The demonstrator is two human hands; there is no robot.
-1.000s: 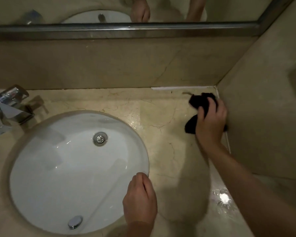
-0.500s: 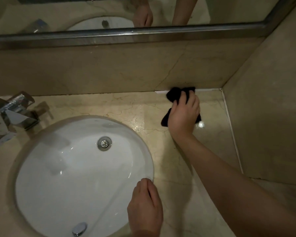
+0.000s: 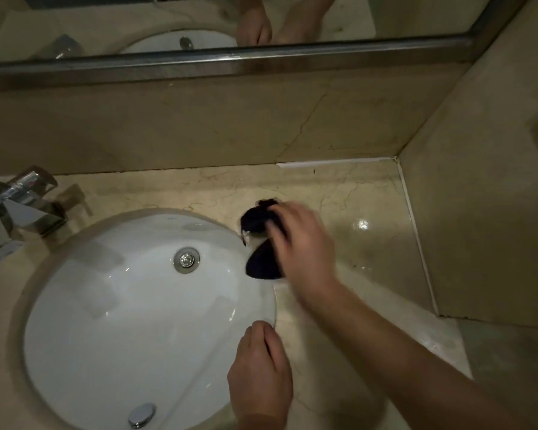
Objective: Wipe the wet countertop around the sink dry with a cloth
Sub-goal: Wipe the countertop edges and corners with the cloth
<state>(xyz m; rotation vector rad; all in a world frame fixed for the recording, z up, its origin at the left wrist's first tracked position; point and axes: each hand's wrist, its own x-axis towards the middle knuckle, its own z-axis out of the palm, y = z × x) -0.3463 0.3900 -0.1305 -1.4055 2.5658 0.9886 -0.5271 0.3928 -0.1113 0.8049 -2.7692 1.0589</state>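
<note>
the right hand (image 3: 302, 243) grips the dark cloth (image 3: 260, 243) on the counter (image 3: 370, 243) at the sink (image 3: 137, 305) rim, the left hand (image 3: 261, 373) rests loosely curled and empty nearby; best press flat and follow the rim.

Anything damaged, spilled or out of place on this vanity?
Yes: the white sealant strip at the back wall joint stops abruptly, leaving a dark gap to its left. Water still glistens on the beige marble countertop right of the white oval sink.
</note>
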